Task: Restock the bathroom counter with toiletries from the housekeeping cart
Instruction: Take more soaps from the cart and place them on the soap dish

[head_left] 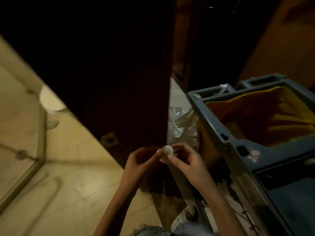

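Observation:
A small round white toiletry item (167, 153) is held between both hands in the lower middle of the view. My left hand (142, 163) pinches its left side with fingertips. My right hand (185, 160) pinches it from the right, thumb below and fingers curled above. The grey housekeeping cart (226, 132) stands just to the right, with a yellow cloth bag (272, 120) hanging in its frame. The view is dim and blurred, so the item's exact kind is unclear.
A dark wooden door (110, 68) stands edge-on just ahead of my hands. Beige floor tiles (68, 184) spread to the left, with a glass partition's metal frame (34, 166). A crumpled white plastic bag (182, 126) hangs beside the cart.

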Available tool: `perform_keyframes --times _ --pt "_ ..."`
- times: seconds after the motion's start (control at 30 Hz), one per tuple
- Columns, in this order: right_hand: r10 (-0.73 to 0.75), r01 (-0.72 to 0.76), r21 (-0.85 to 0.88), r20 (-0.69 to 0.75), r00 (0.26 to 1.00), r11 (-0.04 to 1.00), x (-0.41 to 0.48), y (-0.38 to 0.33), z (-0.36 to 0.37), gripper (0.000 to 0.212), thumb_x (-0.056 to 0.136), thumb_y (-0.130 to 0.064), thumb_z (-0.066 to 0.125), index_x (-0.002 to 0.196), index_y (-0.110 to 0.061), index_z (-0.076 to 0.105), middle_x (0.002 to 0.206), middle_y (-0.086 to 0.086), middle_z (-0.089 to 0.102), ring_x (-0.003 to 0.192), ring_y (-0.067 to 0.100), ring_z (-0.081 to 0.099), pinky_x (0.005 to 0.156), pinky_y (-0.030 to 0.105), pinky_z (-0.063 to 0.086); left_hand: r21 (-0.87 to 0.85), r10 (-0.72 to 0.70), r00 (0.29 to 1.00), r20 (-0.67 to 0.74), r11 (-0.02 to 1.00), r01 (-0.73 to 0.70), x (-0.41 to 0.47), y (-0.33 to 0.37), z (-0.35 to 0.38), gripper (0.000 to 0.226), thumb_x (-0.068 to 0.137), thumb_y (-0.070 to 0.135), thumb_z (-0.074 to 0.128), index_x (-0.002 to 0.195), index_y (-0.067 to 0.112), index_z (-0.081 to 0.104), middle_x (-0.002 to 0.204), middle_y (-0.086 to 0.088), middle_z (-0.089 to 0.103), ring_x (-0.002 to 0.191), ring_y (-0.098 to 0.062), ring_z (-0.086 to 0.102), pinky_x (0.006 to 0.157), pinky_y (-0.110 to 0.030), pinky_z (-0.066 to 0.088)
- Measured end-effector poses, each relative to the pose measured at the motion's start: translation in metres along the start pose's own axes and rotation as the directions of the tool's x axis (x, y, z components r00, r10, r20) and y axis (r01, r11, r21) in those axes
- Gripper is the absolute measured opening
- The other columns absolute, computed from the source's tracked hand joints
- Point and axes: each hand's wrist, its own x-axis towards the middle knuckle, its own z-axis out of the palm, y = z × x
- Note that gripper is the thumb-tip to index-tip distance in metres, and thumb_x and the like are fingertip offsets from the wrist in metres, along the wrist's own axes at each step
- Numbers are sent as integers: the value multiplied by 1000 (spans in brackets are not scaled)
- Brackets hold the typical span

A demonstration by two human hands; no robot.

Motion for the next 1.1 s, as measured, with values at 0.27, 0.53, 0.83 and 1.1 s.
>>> perform_keyframes --times 0.27,0.53,0.83,1.1 --pt "-1 90 -178 446 895 980 30 -1 123 20 87 -19 66 104 -28 60 105 -12 65 102 -2 59 83 16 50 -161 -86 888 -452 987 14 -61 -15 -99 25 74 18 75 96 6 70 81 -7 73 78 -21 72 65 -27 57" --pt "26 253 -192 841 540 948 32 0 229 21 82 -28 70 101 -29 62 97 -4 70 94 12 67 83 29 56 -227 -174 599 -782 974 -14 -142 -29 -153 22 77 7 75 99 10 71 88 -12 73 83 -22 72 67 -30 59" --pt "113 316 -119 993 37 941 -9 23 301 28 84 -38 61 98 -14 68 85 2 74 81 15 71 77 33 57 -304 -297 92 -950 950 -74 -221 -51 -118 19 78 8 74 96 15 73 90 -7 73 82 -21 72 66 -30 58" --pt "165 392 -54 953 -255 918 -58 34 333 20 92 -28 58 104 -15 69 92 -4 73 85 7 69 76 23 55 -328 -374 -187 -908 915 -236 -262 -61 -85 22 82 14 70 104 14 70 98 -7 72 89 -20 71 71 -28 57"
